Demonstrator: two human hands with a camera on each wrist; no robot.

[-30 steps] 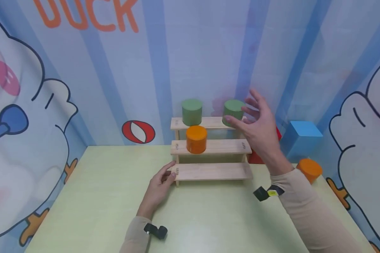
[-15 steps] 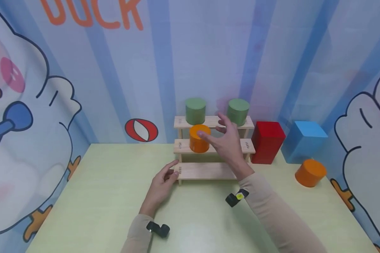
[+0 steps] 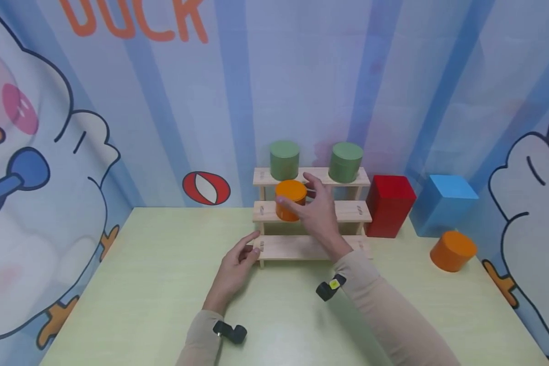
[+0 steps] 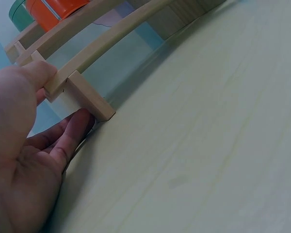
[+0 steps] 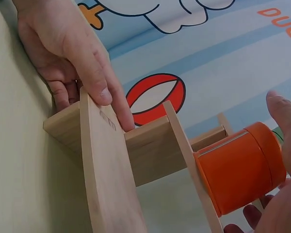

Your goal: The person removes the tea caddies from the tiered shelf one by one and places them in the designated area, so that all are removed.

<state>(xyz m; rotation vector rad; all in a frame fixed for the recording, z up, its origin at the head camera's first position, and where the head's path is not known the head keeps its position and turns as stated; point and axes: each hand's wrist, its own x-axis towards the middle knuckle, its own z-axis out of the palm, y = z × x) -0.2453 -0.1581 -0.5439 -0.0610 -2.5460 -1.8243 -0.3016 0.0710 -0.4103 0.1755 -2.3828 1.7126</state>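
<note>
A three-tier wooden step shelf [image 3: 283, 248] stands against the backdrop. My left hand [image 3: 232, 267] grips the left end of its lowest step; in the left wrist view the thumb [image 4: 41, 72] lies over the board and fingers reach down beside the leg. An orange round tin [image 3: 291, 190] stands on the left part of the middle step. My right hand [image 3: 321, 217] is spread around this tin, thumb in front and fingers at its right side. In the right wrist view the thumb stands straight, away from the tin's side. Green tins [image 3: 284, 161] stand left and right on the top step.
Right of the shelf stand a red box [image 3: 390, 206] and a blue box [image 3: 444, 206]. Before the blue box lies another orange tin [image 3: 453, 251], near the right table edge. A printed cloth backdrop [image 3: 297, 76] rises behind the pale table [image 3: 174, 264].
My right hand has moved left and down from the right green tin on the top step to the orange tin on the middle step. The left hand keeps its hold on the shelf.
</note>
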